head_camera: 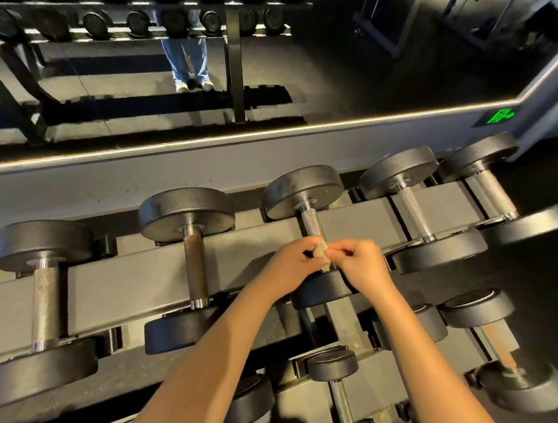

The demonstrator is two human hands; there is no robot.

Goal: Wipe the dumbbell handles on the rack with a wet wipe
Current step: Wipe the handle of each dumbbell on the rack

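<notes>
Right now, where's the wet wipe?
In the head view, just right of centre: the wet wipe is pinched between the left hand and right hand, at the middle dumbbell's handle.

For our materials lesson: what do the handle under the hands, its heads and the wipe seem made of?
Handle: probably steel, bright with knurled crosshatch. Heads: likely rubber-coated, matte black, pebbled. Wipe: seemingly thin nonwoven cloth, crumpled, greyish.

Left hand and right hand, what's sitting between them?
A crumpled wipe, pinched by the left hand and right hand, over the middle dumbbell's handle, in the head view.
</notes>
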